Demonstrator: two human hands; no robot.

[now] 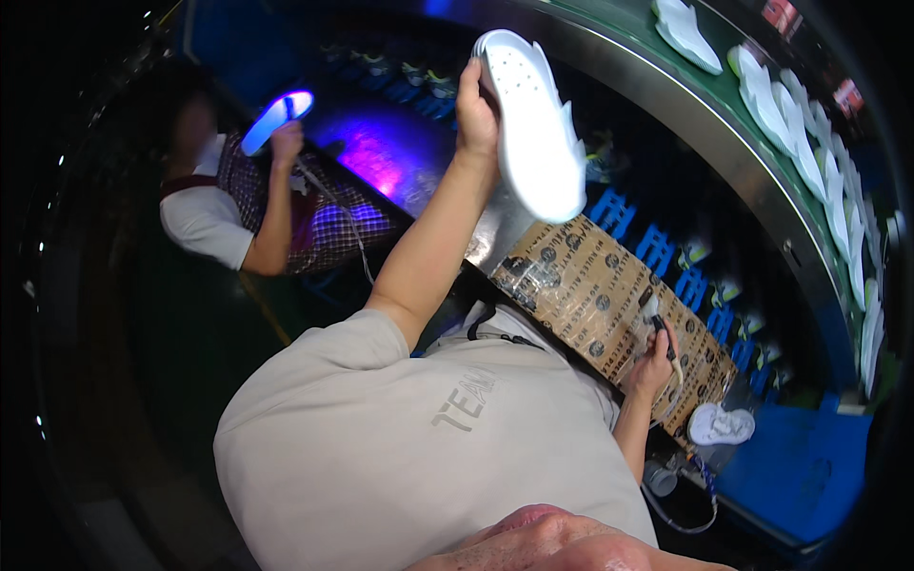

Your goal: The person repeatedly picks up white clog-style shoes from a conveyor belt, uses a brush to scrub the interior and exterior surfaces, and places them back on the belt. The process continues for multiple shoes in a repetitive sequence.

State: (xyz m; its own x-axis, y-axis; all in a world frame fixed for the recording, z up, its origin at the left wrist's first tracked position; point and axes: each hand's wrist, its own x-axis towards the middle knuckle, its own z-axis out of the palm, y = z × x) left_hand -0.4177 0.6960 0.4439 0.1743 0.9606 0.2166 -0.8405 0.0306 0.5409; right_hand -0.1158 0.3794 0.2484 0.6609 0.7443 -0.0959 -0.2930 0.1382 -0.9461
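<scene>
My left hand grips a white shoe sole by its edge and holds it up at the far side. The sole's inner face shows small holes near the upper end, and its lower end is washed out by bright light. My right hand, lower and to the right, is closed around a brush with a dark handle and a pale tip. A thin pale tube hangs beside that hand. The brush is over a cardboard-covered bench, apart from the sole.
White soles line a green conveyor with a metal rim. Blue racks stand beneath it. A white dish with crumpled white material sits at the bench's near end. At left, a co-worker holds a sole under violet light.
</scene>
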